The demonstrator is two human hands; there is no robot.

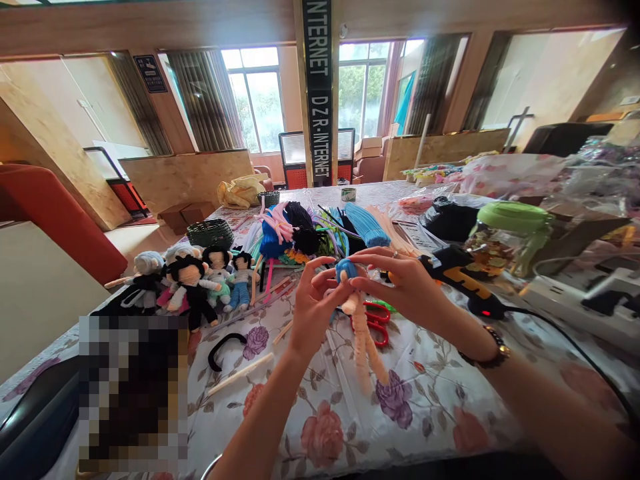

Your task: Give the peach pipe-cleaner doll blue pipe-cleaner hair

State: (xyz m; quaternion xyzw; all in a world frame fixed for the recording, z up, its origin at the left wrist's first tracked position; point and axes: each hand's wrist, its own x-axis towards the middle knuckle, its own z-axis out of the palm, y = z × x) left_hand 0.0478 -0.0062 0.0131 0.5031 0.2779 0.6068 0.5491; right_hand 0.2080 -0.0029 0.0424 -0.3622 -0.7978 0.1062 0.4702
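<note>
1. A small fuzzy doll (359, 333), with blue on its head and a pale peach body, is held just above the table at the centre. Its two long legs dangle toward the viewer.
2. The left hand (317, 307) grips the doll's head from one side, thumb in front and fingers curled behind.
3. The right hand (410, 277) closes on the head from the other side, thumb and fingertips pinching close to the blue part. A dark bracelet (501, 347) circles that wrist.
4. Red-handled scissors (381, 321) lie partly hidden behind the legs. A dangling leg could catch on the handles if the doll is pulled sideways.
5. Just beyond the right forearm rests a black and orange tool (465, 283), apparently a glue gun, its red light lit. If hot, it could burn the arm on a careless swing, and a tug on its black cord (523, 309) could drag it.
6. Squeezing too hard might flatten the head or shift the blue part; too loose a pinch might let it slip.
7. Left of the hands lie a curved black stem (214, 355) and a pale stem (241, 375), on a flowered tablecloth (323, 433).
8. Farther left sits a cluster of dolls (187, 283); behind the hands, bundles of fuzzy stems (367, 227); at right, a green-lidded jar (493, 250).
</note>
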